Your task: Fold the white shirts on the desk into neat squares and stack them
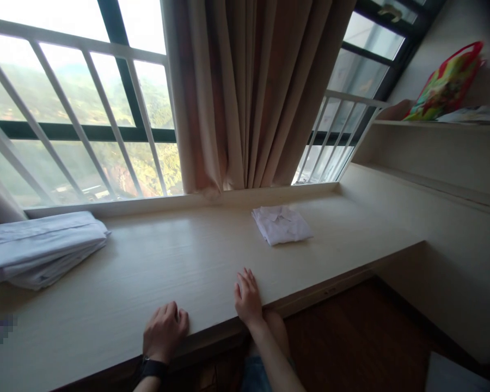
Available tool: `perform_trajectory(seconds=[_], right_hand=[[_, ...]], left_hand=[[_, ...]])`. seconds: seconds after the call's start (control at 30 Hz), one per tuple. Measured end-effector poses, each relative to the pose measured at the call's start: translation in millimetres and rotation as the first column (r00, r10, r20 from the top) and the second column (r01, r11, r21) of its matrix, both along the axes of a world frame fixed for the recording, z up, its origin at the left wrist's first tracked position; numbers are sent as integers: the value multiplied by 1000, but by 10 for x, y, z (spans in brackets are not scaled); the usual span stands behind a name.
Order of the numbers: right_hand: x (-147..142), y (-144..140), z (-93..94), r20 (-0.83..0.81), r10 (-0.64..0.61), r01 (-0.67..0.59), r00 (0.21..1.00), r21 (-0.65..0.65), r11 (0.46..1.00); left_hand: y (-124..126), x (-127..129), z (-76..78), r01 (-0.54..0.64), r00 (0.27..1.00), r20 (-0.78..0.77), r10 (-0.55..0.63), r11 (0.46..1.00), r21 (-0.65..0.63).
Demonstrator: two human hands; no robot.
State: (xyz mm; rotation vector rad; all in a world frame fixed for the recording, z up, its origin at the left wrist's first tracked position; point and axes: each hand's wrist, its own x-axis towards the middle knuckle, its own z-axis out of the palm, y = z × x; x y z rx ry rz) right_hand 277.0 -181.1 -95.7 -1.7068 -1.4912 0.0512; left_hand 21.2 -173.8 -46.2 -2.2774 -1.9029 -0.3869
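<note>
We find both hands resting on the near edge of the tabletop, neither grasping anything. The left hand, at about 7 o'clock in the view, lies with fingers curled loosely under, knuckles up, a dark band at its wrist; it appears to brace on the wood rather than work anything. The right hand, at about 6 o'clock, lies flat and released, fingers spread and pointing away, palm on the surface. Beyond the right hand, toward 1 o'clock and well apart from it, a small folded white shirt sits collar-up, squared off and set near the sill, which we judge a finished placement. Out at 9 o'clock, well apart from the left hand, a larger stack of folded white cloth lies at the tabletop's far left. Farther back, the beige curtain hangs gathered at 12 o'clock against the barred window. At 2 o'clock a colourful bag stands on the shelf.
</note>
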Motion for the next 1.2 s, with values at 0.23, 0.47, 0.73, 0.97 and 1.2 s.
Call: perform_trajectory(seconds=[0.23, 0.47, 0.73, 0.97, 1.2], right_hand=[[-34, -40, -39, 75, -37, 37, 996, 0, 999], [-58, -27, -47, 110, -43, 47, 993, -38, 998], [-49, -28, -77, 144, -37, 45, 989, -52, 998], [-56, -22, -80, 113, -41, 44, 993, -26, 999], [-31, -47, -118, 197, -65, 73, 978, -33, 997]], left_hand=[[-20, 1, 22, -3, 1000, 16, 3, 1000, -22], [-16, -26, -1, 23, 1000, 21, -23, 1000, -15], [-36, -14, 34, 20, 998, 58, -19, 1000, -18], [-42, -33, 29, 39, 995, 91, -38, 999, -7], [-96, -13, 33, 33, 990, 139, -29, 999, -26]])
